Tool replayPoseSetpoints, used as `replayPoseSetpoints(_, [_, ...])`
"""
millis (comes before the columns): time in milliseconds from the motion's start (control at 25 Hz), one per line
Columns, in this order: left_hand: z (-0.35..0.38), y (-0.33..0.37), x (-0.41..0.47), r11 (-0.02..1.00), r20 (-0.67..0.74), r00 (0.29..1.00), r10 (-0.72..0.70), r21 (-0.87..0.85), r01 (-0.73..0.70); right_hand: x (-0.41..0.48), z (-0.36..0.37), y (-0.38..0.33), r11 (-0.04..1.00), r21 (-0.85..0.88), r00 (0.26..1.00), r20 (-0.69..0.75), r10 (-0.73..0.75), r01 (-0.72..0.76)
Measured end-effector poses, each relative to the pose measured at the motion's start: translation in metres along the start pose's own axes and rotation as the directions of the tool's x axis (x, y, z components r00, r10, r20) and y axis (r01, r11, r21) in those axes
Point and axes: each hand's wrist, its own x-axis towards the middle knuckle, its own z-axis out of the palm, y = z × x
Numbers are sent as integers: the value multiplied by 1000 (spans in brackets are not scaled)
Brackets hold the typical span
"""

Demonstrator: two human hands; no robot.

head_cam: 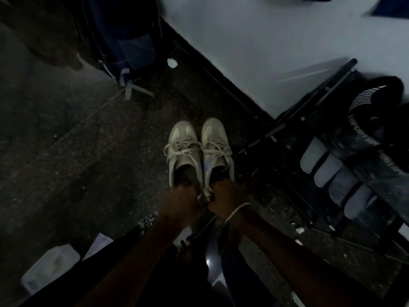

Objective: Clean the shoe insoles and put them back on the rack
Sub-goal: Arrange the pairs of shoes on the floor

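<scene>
Centre of the frame: my left hand [179, 202] is clenched round the heel of the left sneaker [181, 156], and my right hand [223, 199], a chain bracelet [238, 210] at its wrist, grasps the heel of the right sneaker [218, 151]. The two pale, laced shoes sit side by side and touching. Their long axes run up the picture, toes toward the top edge and heel openings toward me. Below them is the dark speckled floor [99, 162]; I cannot tell whether the soles touch it. The insides are too dim to make out. At right stands the black rack [285, 127], against the white wall [254, 41]. A dark bag [124, 29] stands at upper left.
</scene>
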Motion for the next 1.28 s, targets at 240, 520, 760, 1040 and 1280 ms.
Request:
replayPoseSetpoints(240, [-69, 9, -16, 997, 0, 998, 66, 42, -65, -31, -44, -28, 1000, -7, 990, -139, -19, 19])
replayPoseSetpoints(520, [-128, 39, -26, 971, -53, 982, 182, 166, -171, -63, -84, -32, 992, -27, 959, -262, 113, -125])
replayPoseSetpoints(760, [-172, 93, -24, 913, -174, 905, 388, 203, -353, -111, -135, -17, 983, -55, 867, -481, 126, -173])
replayPoseSetpoints(1040, [-204, 198, -7, 811, -251, 776, 579, 282, -513, -176, -200, 39, 950, -18, 742, -630, 231, -311])
replayPoseSetpoints(1280, [-214, 309, 17, 701, -168, 698, 696, 370, -610, -230, -247, 110, 835, 76, 635, -613, 471, -546])
